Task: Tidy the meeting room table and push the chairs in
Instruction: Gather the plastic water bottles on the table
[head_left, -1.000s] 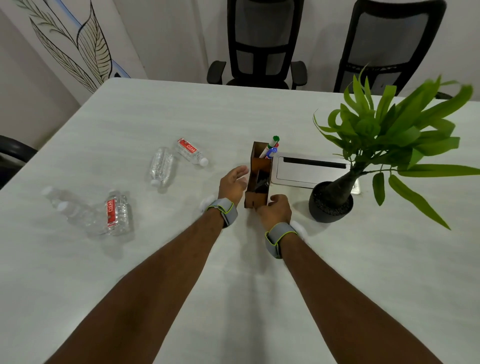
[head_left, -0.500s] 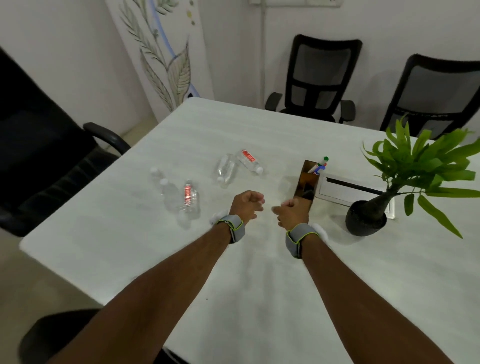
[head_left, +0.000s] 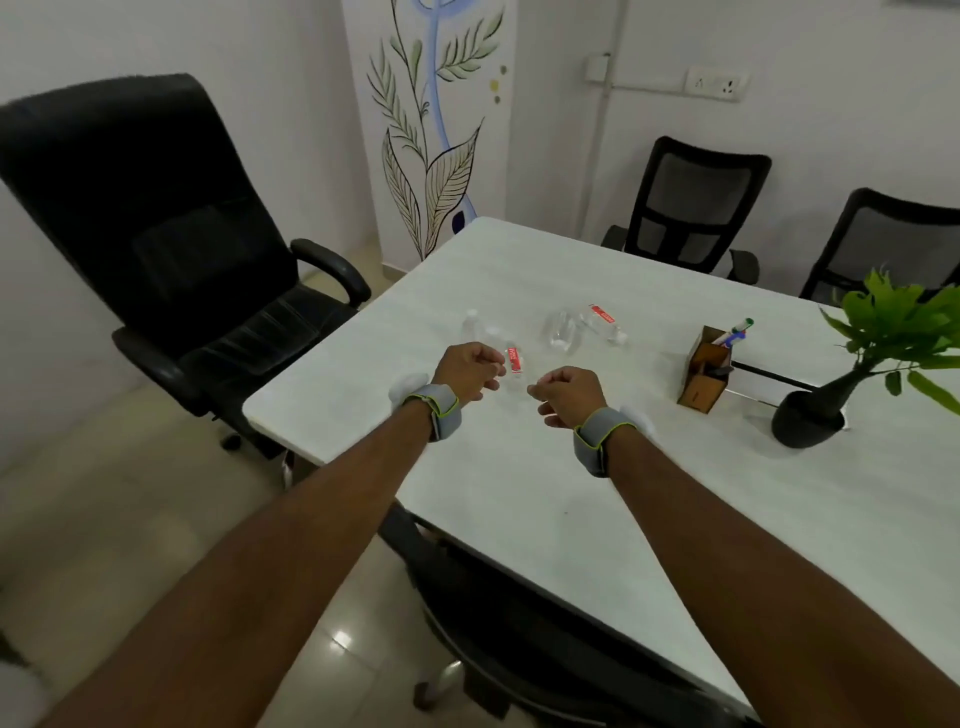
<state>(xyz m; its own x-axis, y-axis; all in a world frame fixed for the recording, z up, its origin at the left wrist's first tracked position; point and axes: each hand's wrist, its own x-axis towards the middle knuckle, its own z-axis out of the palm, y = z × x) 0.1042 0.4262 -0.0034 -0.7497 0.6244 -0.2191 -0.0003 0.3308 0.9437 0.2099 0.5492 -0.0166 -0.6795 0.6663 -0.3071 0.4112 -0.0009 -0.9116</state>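
Several clear plastic water bottles lie on the white table (head_left: 519, 493). One red-labelled bottle (head_left: 513, 364) lies just beyond my left hand (head_left: 467, 371). Another red-labelled bottle (head_left: 602, 322) and a label-less one (head_left: 560, 332) lie farther back. My right hand (head_left: 566, 395) hovers over the table, left of the brown wooden pen holder (head_left: 704, 371) with markers. Both hands are loosely closed with nothing in them. A large black padded chair (head_left: 171, 249) stands pulled back from the table's left end.
A potted green plant (head_left: 831, 400) stands right of the pen holder, with a white cable box behind it. Two black mesh chairs (head_left: 691, 208) (head_left: 883, 244) sit at the far side. Another black chair (head_left: 519, 613) is tucked under the near edge below my arms.
My hands have left the pen holder and drawn back left, closing into loose fists. The view has swung left, bringing the big black chair and the floor into sight.
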